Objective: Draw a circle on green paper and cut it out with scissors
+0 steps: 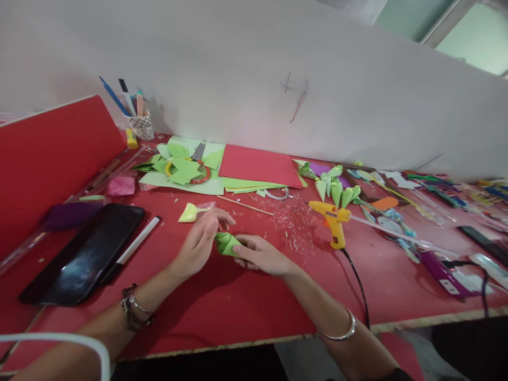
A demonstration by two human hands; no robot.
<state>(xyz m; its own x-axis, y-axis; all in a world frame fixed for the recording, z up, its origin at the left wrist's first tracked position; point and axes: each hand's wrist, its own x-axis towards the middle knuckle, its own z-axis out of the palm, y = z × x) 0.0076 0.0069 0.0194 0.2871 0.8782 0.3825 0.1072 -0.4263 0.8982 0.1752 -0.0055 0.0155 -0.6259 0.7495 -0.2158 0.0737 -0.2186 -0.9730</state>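
A small rolled piece of green paper with dark lines on it is pinched between the thumb and fingers of my right hand. My left hand is at the left end of the roll, its fingers stretched out and curving over above it. Whether the left palm touches the paper cannot be made out. Just beyond my left hand lies a small packet of yellow material in clear plastic. Behind both hands a thin wooden stick rests on the red table.
A yellow glue gun with its cable lies to the right, beside paper scraps. Several green paper cones sit behind it. Scissors lie among green paper pieces near red sheets. At left are a black phone and a marker.
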